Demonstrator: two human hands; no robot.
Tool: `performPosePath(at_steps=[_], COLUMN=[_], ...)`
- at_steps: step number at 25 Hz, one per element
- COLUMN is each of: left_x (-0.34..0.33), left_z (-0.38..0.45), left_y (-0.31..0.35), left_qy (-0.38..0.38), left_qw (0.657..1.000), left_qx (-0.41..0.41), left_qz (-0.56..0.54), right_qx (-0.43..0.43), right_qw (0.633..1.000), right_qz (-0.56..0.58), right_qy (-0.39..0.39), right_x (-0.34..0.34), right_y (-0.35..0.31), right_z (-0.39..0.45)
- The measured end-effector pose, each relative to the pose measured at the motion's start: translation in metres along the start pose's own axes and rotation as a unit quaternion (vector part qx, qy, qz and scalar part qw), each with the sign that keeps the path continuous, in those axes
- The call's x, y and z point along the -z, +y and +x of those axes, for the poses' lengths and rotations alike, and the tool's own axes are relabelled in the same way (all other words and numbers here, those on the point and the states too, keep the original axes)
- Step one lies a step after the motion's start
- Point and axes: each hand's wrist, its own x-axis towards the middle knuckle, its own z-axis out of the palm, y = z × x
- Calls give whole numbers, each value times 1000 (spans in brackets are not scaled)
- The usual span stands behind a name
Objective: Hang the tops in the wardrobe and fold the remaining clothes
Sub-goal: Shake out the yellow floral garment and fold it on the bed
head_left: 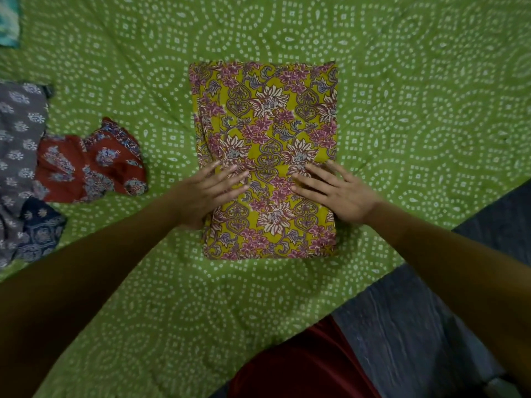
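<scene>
Pressing hands (273,191) flat atop folded floral garment (267,116), prob. midway.

Single view only: head-worn wide-angle camera, looking forward and steeply down, nearly straight down onto the bed (402,81). The green bedspread is filling most of the frame, its dotted pattern bowing toward the edges from the wide lens. The camera is sitting close: both forearms are entering from the lower left and lower right corners, large in frame, converging on the frame centre. The near edge of the bed is running diagonally across the lower right, with the floor (416,326) showing past it. No second view, so no shared region to record.
</scene>
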Motion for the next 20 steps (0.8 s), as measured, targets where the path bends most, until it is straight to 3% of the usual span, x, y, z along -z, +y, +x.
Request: performPosePath(at_steps=[3, 4, 5, 6, 8, 9, 10, 11, 12, 13, 17, 18, 20], left_x=[-8, -10, -11, -4, 10, 17, 23, 24, 24, 27, 28, 28, 26], left_z=[12, 12, 12, 14, 27, 37, 44, 49, 51, 53, 30, 20, 7], left_y=[-9, -12, -14, -14, -18, -24, -33, -43, -50, -52, -14, 0, 23], left_qy=[3, 27, 59, 101, 201, 228, 214, 179, 138, 121, 77, 63, 53], left_qw=[996, 986, 960, 913, 743, 645, 566, 518, 505, 500, 520, 505, 423], left_qx=[-29, -20, 5, 49, 192, 273, 336, 374, 399, 410, 445, 457, 471], left_qz=[-84, -164, -273, -392, -609, -676, -722, -748, -753, -753, -725, -729, -772], right_qx=[22, -10, -78, -167, -318, -381, -418, -438, -447, -459, -465, -473, -496], right_qw=[990, 975, 936, 860, 580, 513, 521, 537, 548, 534, 514, 514, 515], right_qz=[132, 218, 342, 483, 747, 766, 739, 714, 698, 702, 714, 708, 690], right_qy=[-36, -40, -25, -7, 70, 75, 85, 99, 114, 108, 98, 102, 111], right_x=[1, 6, 14, 28, 49, 57, 57, 59, 53, 57, 32, 24, 14], right_y=[20, 21, 18, 15, 14, 21, 30, 35, 39, 38, 12, 5, -5], right_z=[22, 25, 26, 25, 35, 41, 46, 51, 56, 57, 37, 30, 19])
